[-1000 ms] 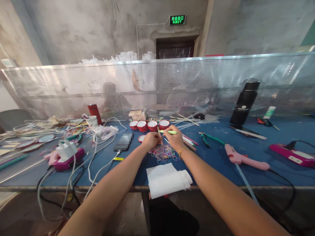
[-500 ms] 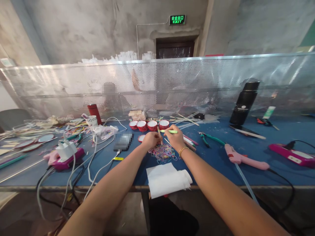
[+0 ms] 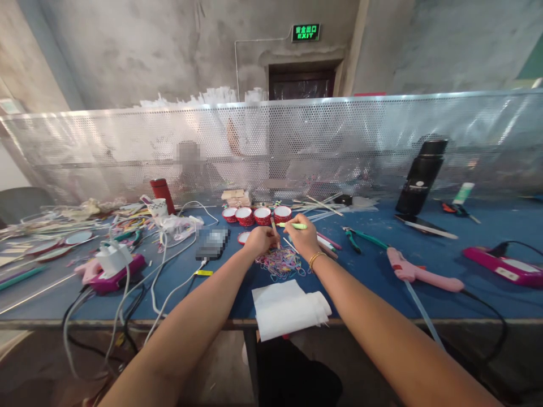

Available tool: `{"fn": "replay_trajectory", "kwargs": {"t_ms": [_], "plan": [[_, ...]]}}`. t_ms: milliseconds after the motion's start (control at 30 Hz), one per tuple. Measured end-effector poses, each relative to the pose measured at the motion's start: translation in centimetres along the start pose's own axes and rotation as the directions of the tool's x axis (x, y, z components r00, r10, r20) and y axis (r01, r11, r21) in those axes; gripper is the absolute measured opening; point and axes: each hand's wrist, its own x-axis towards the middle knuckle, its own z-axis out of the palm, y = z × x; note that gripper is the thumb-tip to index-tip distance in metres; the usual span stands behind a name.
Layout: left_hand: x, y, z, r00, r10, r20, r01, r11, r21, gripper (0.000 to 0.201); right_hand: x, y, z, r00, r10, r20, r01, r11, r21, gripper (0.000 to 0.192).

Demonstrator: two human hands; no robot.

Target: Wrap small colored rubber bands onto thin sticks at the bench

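across the blue worktop [image 3: 373, 277], backed by a perforated metal screen [image 3: 339, 141], tools lie scattered: a black flask [image 3: 419, 176], a pink glue gun [image 3: 418, 273], green pliers [image 3: 360, 237], a folded white cloth [image 3: 288, 308] at the near edge, and four red-rimmed cups [image 3: 257, 215] in a row. just before the cups, both hands meet above a heap of coloured rubber bands [image 3: 282, 263]. the right hand [image 3: 303, 237] is clamped on a green stick [image 3: 292, 226], which lies level and points left. the left hand [image 3: 259, 240] is closed around a thin wooden stick [image 3: 275, 230], held nearly upright; whether a band sits on it is too small to tell. to my eye, working well here means keeping the sticks steady and close over the heap, wrists low, so that small bands do not spring away.
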Motion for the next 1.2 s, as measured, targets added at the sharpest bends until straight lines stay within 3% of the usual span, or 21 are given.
{"fn": "replay_trajectory", "kwargs": {"t_ms": [567, 867, 1200], "plan": [[0.6, -0.8, -0.1, 0.997, 0.032, 0.063, -0.033, 0.999, 0.026, 0.008, -0.2, -0.3, 0.1, 0.999, -0.027, 0.028, 0.028, 1.0, -0.009, 0.014], [0.3, -0.3, -0.1, 1.0, -0.005, 0.018, 0.004, 0.998, 0.065, 0.004, -0.1, -0.1, 0.0, 0.999, -0.032, 0.006, 0.032, 0.999, -0.032, 0.014], [0.4, -0.4, -0.1, 0.999, 0.011, 0.045, -0.013, 0.998, 0.059, 0.007, -0.1, 0.0, 0.2, 0.999, -0.038, 0.012, 0.039, 0.998, -0.045, 0.015]]}}
